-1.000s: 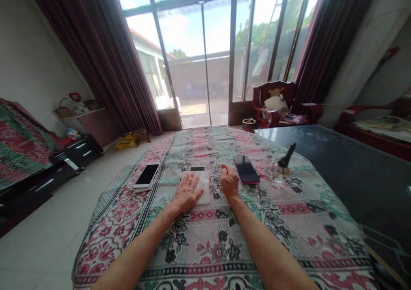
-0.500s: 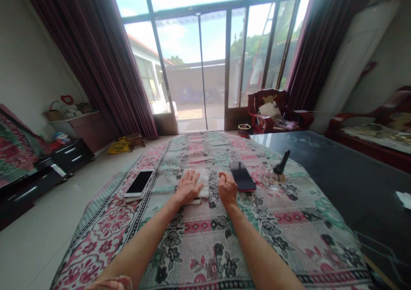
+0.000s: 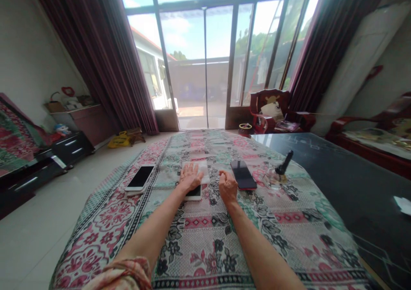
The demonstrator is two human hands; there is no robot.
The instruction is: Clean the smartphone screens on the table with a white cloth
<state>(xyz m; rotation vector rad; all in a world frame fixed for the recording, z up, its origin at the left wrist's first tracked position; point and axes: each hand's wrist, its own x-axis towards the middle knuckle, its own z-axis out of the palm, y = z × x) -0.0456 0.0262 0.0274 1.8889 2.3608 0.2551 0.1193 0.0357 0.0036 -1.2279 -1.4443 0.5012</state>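
My left hand (image 3: 192, 177) lies flat with fingers spread on a thin white wipe (image 3: 203, 170). Beneath the hand and wipe is a white-framed phone (image 3: 193, 194), of which only the near end shows. Closed into a loose fist, my right hand (image 3: 227, 185) rests on the patterned tablecloth (image 3: 212, 238); I cannot make out whether anything is inside it. Just right of that fist lies a dark phone (image 3: 243, 175) with a red edge. Farther left, a white phone with a black screen (image 3: 140, 178) sits on top of another flat, pale thing.
A clear glass jar (image 3: 274, 180) with a black-handled brush (image 3: 284, 163) stands right of the dark phone. Beyond the cloth on the right is a black glossy table (image 3: 334, 174) with a white paper (image 3: 403, 205). A carved wooden chair (image 3: 271, 108) stands near the window.
My left hand has slid the wipe forward, away from me, uncovering more of the phone's near end. My right fist stays in place. The view has shifted slightly.
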